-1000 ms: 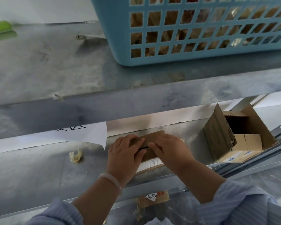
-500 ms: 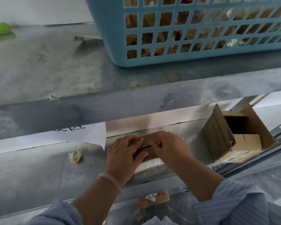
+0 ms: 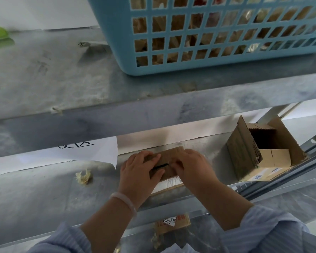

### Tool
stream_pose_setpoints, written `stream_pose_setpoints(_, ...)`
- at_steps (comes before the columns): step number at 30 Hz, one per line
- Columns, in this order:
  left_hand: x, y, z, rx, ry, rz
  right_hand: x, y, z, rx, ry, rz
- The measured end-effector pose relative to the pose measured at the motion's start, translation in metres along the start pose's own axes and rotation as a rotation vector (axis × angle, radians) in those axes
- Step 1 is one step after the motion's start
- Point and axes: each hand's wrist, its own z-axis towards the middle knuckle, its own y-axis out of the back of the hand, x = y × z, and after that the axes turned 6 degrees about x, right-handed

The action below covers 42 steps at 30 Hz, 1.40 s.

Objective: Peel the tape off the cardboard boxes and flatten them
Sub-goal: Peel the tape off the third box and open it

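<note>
Since a second ago my right hand [image 3: 193, 167] has slid a little leftward across the small cardboard box [image 3: 167, 158] and its fingers have curled in; my left hand [image 3: 139, 172] has hardly shifted. The box lies on the lower shelf [image 3: 35, 198], close to its front edge and about midway along it. My left hand grips the box's left end, fingers bent over the top and thumb against the near side. My right hand covers the right end, its fingertips bunched on the top face beside a short black mark; whether they pinch tape I cannot tell. A pale bracelet [image 3: 124, 199] sits on my left wrist.

Near the shelf's right end an open cardboard box [image 3: 244, 152] stands tilted, well apart from my hands. A crumpled wad of tape [image 3: 83, 177] lies to the left, beneath the hanging corner of a white paper sheet [image 3: 91, 152]. On the upper shelf [image 3: 53, 79] rests a blue basket [image 3: 115, 42].
</note>
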Motion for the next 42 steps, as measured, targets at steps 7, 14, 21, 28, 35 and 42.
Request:
stream_pose_setpoints(7,-0.014,-0.006,0.001,0.058,-0.024,-0.027,0.003,0.003,0.008,0.091,-0.110,-0.017)
stream_pose_setpoints(14,-0.009,-0.001,0.001,0.070,-0.014,0.003,-0.022,0.020,0.010,-0.081,-0.284,0.257)
stream_pose_setpoints(21,-0.015,0.000,0.003,0.072,-0.010,0.023,-0.015,0.006,-0.001,0.046,0.024,-0.021)
stream_pose_setpoints(28,-0.028,-0.002,0.011,0.085,-0.020,0.064,-0.017,0.006,0.007,0.062,-0.149,0.067)
stream_pose_setpoints(35,-0.021,-0.010,0.009,0.040,-0.030,-0.003,-0.030,0.009,0.012,0.074,-0.296,0.276)
stream_pose_setpoints(42,-0.021,-0.009,0.010,0.036,-0.038,-0.009,-0.042,0.007,0.011,0.054,-0.406,0.592)
